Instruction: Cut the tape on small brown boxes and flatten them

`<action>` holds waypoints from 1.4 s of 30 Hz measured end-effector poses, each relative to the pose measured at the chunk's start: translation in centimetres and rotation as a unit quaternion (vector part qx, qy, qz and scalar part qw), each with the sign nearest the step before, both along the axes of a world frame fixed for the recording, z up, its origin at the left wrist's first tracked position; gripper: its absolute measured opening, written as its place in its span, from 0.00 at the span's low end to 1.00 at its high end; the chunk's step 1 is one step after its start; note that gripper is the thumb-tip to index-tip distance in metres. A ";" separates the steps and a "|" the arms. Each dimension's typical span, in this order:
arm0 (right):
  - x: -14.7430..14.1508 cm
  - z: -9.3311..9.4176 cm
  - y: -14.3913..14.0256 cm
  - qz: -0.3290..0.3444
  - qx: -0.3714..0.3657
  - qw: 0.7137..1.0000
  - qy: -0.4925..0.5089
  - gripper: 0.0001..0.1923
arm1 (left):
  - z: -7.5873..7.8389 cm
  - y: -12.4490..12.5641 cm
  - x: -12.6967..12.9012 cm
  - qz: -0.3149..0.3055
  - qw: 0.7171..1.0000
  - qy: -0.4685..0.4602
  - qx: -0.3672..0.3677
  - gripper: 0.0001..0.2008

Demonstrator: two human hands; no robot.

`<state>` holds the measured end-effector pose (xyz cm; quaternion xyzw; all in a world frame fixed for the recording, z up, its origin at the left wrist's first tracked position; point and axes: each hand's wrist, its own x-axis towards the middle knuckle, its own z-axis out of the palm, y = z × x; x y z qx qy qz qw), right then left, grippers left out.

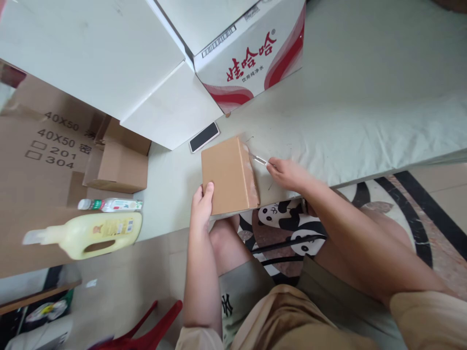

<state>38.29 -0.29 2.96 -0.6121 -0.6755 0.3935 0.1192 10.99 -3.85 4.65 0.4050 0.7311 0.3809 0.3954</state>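
A small brown cardboard box (pixel 226 177) rests near the front edge of the pale cloth-covered surface. My left hand (pixel 202 201) grips its left side, the thumb on the face towards me and the fingers mostly hidden behind. Clear tape runs along the box's right side. My right hand (pixel 286 172) is closed around a utility knife (pixel 260 159). The blade end points at the taped side, close to its upper part; I cannot tell whether it touches. A phone (pixel 204 137) lies just beyond the box, dark screen up.
White cartons (pixel 171 107) and a red-and-white water carton (pixel 255 63) stand behind. To the left are an opened brown box (pixel 120 165), a small bottle (pixel 113 204) and a yellow detergent jug (pixel 98 233). A panda-patterned item (pixel 284 218) shows below the surface's edge.
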 end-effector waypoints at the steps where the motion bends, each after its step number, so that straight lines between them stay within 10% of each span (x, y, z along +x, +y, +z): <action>1: 0.2 0.0 0.0 0.002 0.000 1.000 -0.003 0.19 | 0.0 0.0 0.0 0.001 1.000 0.002 0.000 0.24; 42: 0.6 -0.8 -1.6 0.031 0.046 0.998 0.021 0.13 | 0.2 0.3 0.2 0.010 1.000 -0.017 -0.016 0.19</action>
